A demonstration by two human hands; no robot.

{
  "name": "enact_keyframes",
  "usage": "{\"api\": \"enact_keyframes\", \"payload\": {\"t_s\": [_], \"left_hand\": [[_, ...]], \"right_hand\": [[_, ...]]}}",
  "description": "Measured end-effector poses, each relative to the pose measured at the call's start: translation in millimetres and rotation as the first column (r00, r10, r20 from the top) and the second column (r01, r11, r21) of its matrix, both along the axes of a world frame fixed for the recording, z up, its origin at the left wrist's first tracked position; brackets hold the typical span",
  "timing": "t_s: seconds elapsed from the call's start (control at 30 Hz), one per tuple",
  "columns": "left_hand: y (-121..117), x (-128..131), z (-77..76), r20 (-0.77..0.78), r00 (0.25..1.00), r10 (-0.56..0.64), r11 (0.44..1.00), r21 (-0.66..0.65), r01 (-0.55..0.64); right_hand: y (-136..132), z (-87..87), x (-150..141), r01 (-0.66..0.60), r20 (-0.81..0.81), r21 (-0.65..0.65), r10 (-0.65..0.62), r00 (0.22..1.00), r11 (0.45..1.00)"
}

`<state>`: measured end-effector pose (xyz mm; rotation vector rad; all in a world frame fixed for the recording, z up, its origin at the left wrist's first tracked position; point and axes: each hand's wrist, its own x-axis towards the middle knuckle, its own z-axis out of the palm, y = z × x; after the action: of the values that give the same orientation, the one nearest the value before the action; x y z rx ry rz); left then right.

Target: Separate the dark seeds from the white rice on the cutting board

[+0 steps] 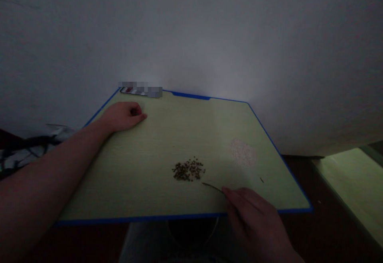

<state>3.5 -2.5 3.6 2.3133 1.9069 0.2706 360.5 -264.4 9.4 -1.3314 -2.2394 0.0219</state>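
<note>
My right hand (254, 215) is at the board's near edge, with thumb and fingers pinched on a thin brown stick (212, 186). The stick's free end points left, just short of a small heap of dark, seed-like grains (187, 170) with some pale bits among them. A spread of fine whitish grains (243, 151) lies farther right. Resting on the pale yellow-green folding table (191, 131) at the left is my left hand (124, 115). Its fingers are curled in a loose fist, and I see nothing in it.
A phone (139, 91) lies at the far left corner, partly blurred out. One short dark sliver (261, 179) is near the right edge. A grey-white wall (194, 36) rises behind the tabletop. Dark cables (36, 143) are at the left, and a round dark container (193, 231) stands below the near edge.
</note>
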Motion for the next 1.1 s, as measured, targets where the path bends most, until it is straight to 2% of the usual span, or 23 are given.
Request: {"api": "enact_keyframes", "payload": {"t_s": [0.13,0.27,0.33,0.43,0.53,0.7,0.83,0.93,1.1], "left_hand": [[1,-1,-1.0,0.008,1.0,0.001,1.0,-0.007,-0.001],[1,-1,-0.6,0.006,1.0,-0.014,1.0,-0.003,0.014],[1,-1,0.1,-0.004,1.0,-0.007,1.0,-0.005,0.007],[1,0,0.9,-0.013,1.0,-0.007,1.0,-0.006,0.007],[1,-1,0.8,-0.02,1.0,0.004,1.0,-0.01,-0.004],[2,-2,-0.4,-0.014,1.0,-0.003,1.0,-0.015,0.003],[1,-3,0.2,-0.004,1.0,-0.006,1.0,-0.019,0.006],[0,-3,1.0,-0.001,1.0,-0.018,1.0,-0.013,0.018],[-1,-2,2.0,0.0,0.999,-0.033,0.999,-0.003,0.033]], "right_hand": [[16,-3.2,15,0.174,0.019,-0.012,-0.174,0.985,0.985],[32,2.1,36,0.374,0.005,-0.017,-0.374,0.927,0.927],[35,4.6,37,0.391,-0.037,-0.054,-0.393,0.919,0.919],[36,5.0,24,0.295,-0.084,-0.154,-0.31,0.947,0.943],[41,1.6,10,0.236,-0.085,-0.234,-0.262,0.961,0.943],[62,-2.6,23,0.393,-0.058,-0.21,-0.413,0.909,0.895],[78,2.9,42,0.51,-0.026,-0.148,-0.519,0.854,0.847],[80,10.2,39,0.479,-0.066,-0.151,-0.493,0.868,0.865],[80,17.3,11,0.212,-0.099,-0.233,-0.24,0.966,0.949]]}}
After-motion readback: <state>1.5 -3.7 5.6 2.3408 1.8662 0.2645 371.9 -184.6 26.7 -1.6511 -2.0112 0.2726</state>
